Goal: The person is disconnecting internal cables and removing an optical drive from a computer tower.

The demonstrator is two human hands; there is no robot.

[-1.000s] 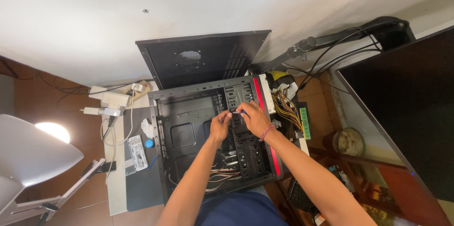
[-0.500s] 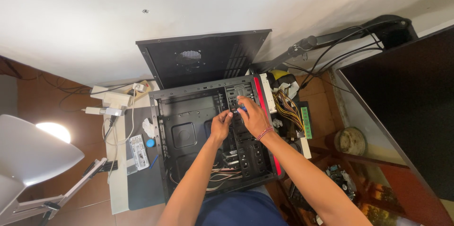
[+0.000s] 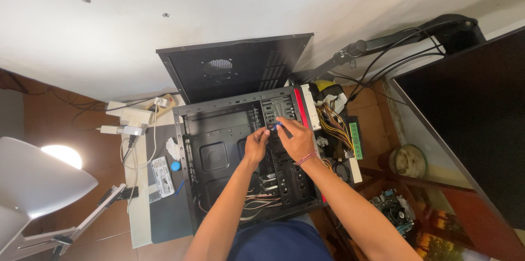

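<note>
1. Head view: the person is leaning over an open black computer case (image 3: 219,157) lying on its side, both hands meeting near the drive bays (image 3: 279,109) at its upper right.
2. The left hand (image 3: 255,146) is curling its fingers toward a small blue part (image 3: 275,125); I cannot tell whether it is actually pinching it or only steadying it.
3. The right hand (image 3: 296,138) is closing its fingertips on that same blue part, just above the bays.
4. The part is sitting between the two hands, close to the case's metal framing. I judge it could be slipping down into the case, since the grip looks like fingertips only.
5. Loose coloured wires (image 3: 257,203) are trailing along the case floor under the forearms; a sleeve or wrist could be snagging them.
6. The detached side panel (image 3: 235,67) is leaning against the wall just behind; a nudge to the case could be tipping it.
7. A bundle of power cables (image 3: 333,124) is crowding the right edge, near the right wrist.
</note>
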